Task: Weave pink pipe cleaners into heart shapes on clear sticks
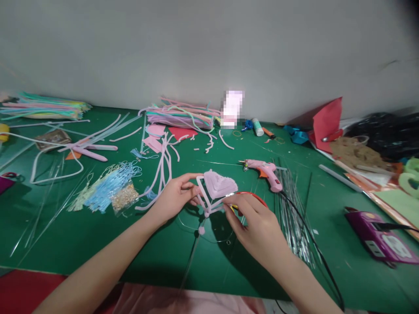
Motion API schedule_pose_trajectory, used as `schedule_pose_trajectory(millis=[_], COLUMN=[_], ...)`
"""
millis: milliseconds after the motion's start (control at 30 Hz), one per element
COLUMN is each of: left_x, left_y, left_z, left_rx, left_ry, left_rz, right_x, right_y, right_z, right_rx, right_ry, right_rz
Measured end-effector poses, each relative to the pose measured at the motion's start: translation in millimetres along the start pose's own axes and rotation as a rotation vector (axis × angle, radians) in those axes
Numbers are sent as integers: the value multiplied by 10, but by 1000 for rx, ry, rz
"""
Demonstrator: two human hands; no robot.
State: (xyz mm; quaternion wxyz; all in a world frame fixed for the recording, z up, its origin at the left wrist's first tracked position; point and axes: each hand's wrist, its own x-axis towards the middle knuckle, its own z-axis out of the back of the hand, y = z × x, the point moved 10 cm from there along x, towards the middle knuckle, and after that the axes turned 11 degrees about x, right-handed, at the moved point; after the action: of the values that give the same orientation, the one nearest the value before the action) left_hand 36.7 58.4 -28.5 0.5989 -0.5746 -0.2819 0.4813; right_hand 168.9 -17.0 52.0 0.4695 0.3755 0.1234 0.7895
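Above the table's near middle, a pale pink pipe-cleaner piece (218, 185) shows a fuzzy heart-like pad with bent pipe-cleaner strips angled around it, meeting in a point below. My left hand (178, 194) pinches the left bent strip (202, 192). The fingertips of my right hand (253, 218) are closed at the end of the right strip (216, 203). A small pink ball (201, 230) hangs under the point, by a thin clear rod. Partly behind my right hand is a red and yellow handled tool (252, 195), most of it hidden.
A pink glue gun (265, 170) lies right, its black cord running forward past a bundle of metallic strips (296, 218). Blue tassels (113, 185) and a bag of beads (125, 198) lie left. Pipe-cleaner bundles (180, 117) line the wall. A purple device (381, 240) sits far right.
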Motion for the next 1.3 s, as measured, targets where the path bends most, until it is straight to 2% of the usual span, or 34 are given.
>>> schedule_pose_trajectory(millis=[433, 667, 767, 867, 933, 1000, 1033, 1100, 1200, 1300], left_x=[-6, -22, -19, -12, -10, -13, -16, -24, -39, -51], left_y=[-8, -24, -26, -15, -3, 5, 4, -4, -18, -30], left_z=[-12, 10, 6, 0, 2, 8, 10, 10, -12, -45], left_rx=[9, 35, 39, 31, 11, -31, -58, -109, -155, -181], left_ry=[15, 19, 25, 28, 23, 18, 19, 23, 53, 92], left_rz=[-9, -18, -22, -20, -5, 15, 24, 35, 49, 54], right_x=[50, -37, -67, -59, -81, -152, -191, -255, -342, -372], right_y=[-7, -177, -226, -262, -359, -523, -607, -734, -759, -744], right_z=[-143, -199, -205, -70, 104, 228, 228, 77, -269, -440], right_rx=[-56, 10, 56, 75, 99, 202, 300, 564, 960, 1215], right_ry=[43, 67, 78, -25, -164, -271, -280, -195, 4, 15], right_rz=[-105, -216, -209, -197, -279, -436, -519, -675, -857, -940])
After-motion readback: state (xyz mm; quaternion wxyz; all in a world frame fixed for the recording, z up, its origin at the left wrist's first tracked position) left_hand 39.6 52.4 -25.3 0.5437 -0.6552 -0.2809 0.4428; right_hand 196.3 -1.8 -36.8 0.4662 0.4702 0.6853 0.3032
